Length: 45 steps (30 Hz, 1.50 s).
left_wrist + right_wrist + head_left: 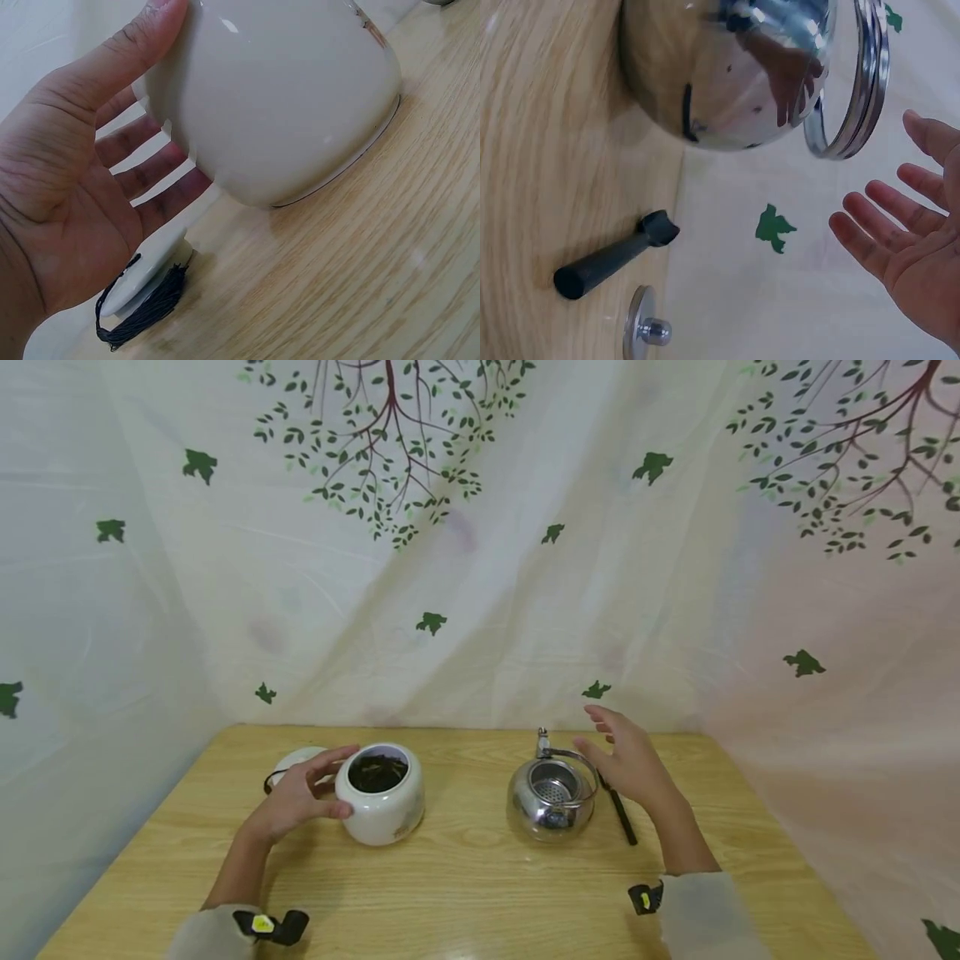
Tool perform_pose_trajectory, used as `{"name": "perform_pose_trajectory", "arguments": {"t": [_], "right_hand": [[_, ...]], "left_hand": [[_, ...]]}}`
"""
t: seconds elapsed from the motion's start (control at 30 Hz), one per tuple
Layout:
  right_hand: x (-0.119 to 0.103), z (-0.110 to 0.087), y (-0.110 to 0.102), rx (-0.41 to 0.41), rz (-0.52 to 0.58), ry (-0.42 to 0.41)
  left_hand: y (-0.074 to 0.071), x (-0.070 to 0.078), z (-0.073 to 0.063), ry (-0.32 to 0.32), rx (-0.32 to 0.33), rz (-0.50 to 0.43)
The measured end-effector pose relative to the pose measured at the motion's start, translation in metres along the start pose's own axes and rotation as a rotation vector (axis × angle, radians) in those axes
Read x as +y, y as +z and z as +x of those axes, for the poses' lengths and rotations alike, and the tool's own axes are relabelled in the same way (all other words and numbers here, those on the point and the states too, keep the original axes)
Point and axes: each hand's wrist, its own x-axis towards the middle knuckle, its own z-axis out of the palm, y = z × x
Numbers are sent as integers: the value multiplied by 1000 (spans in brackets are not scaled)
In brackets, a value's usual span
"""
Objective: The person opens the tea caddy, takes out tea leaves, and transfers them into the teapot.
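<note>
A round white ceramic jar (pixel 390 818) stands uncovered on the table, dark dried leaves, like tea, (pixel 377 773) visible inside. My left hand (pixel 296 797) holds its left side, thumb in front and fingers reaching round behind; the palm stays apart from the wall. Behind that hand lies a white lid (pixel 154 262) with a black tassel (pixel 146 311). To the right sits a shiny steel teapot (pixel 551 814) with a perforated strainer (pixel 555 787) in its mouth and an upright loop handle (pixel 855 90). My right hand (pixel 630 760) hovers beside the handle, fingers spread, holding nothing.
Right of the teapot lies a black scoop (pixel 611 259). Close to it in the right wrist view is a steel lid (pixel 641 326) with a knob. A pale cloth (pixel 495 635) printed with leaves hangs behind the wooden table (pixel 465 893).
</note>
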Motion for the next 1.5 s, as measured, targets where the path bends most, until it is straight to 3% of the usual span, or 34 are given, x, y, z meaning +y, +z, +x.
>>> {"name": "perform_pose_trajectory", "arguments": {"t": [0.37, 0.67, 1.0, 1.27, 1.5], "right_hand": [[45, -16, -5, -73, -107, 45], [72, -24, -7, -263, -149, 105], [96, -29, -2, -362, -94, 76], [109, -32, 2, -344, 33, 120], [118, -37, 5, -363, 76, 144]], "left_hand": [[0, -1, -2, 7, -1, 10], [0, 0, -2, 7, 6, 16], [1, 0, -2, 17, 19, 4], [2, -1, -2, 23, 30, 7], [2, 0, -2, 24, 34, -9]]}}
